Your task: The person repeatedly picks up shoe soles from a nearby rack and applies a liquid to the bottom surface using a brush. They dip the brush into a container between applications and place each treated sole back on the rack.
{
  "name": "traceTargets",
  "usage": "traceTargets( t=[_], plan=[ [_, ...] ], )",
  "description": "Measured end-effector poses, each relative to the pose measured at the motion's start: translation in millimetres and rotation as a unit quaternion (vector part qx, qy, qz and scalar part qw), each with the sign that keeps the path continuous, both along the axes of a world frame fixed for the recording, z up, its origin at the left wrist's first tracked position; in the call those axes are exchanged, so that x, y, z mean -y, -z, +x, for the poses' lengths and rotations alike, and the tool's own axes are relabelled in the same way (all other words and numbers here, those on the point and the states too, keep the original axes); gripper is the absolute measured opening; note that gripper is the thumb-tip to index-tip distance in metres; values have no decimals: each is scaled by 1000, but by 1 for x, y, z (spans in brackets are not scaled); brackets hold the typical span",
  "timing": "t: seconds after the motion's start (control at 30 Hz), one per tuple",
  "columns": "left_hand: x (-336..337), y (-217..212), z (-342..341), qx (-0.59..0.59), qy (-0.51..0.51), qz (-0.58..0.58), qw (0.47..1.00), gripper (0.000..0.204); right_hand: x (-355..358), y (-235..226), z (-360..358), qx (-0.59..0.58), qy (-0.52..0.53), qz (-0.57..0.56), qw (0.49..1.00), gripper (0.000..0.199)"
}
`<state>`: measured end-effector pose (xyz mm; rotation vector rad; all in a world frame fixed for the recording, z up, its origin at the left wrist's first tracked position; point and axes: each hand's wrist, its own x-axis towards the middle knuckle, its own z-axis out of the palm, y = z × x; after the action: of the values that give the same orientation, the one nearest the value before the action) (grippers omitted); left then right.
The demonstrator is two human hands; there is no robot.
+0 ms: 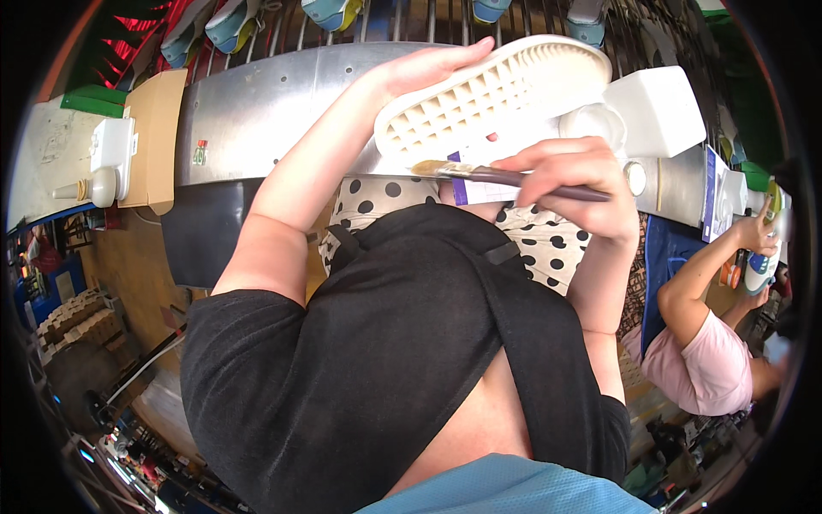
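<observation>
My left hand grips a cream-coloured shoe sole along its far left edge, a finger stretched along the rim. The sole is tilted, its grid of square hollows facing me. In my right hand is a paintbrush with a dark handle, held between thumb and fingers. Its pale bristles point left, close below the sole's near edge; I cannot tell whether they touch it. Just beyond my right hand a white plastic container lies on its side, its round mouth partly behind my fingers.
A metal work surface runs in front of me. Behind it, several shoes sit on a roller conveyor. A cardboard piece stands at the left. On the right, a co-worker in a pink top handles a shoe.
</observation>
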<state>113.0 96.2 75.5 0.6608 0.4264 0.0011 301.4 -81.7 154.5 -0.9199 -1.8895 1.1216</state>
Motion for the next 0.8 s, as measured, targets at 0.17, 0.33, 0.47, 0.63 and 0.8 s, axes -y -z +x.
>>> traceTargets(
  t=[0.17, 0.33, 0.47, 0.63, 0.8],
  plan=[
    [-14, 8, -62, 191, -94, 24, 977, 102, 48, 16, 46, -218, 186, 1, 958, 7],
    [5, 15, -115, 142, -248, 181, 941, 111, 74, 41, 75, -384, 258, 61, 884, 21],
    [15, -15, -118, 106, -235, 218, 941, 109, 64, 41, 83, -426, 293, 73, 853, 21],
    [12, -111, -161, 234, -287, 372, 851, 121, 62, 31, 86, -429, 274, 106, 854, 22],
    [19, -192, -196, 283, -543, 530, 587, 128, 75, 37, 84, -462, 294, 116, 829, 22]
  ],
)
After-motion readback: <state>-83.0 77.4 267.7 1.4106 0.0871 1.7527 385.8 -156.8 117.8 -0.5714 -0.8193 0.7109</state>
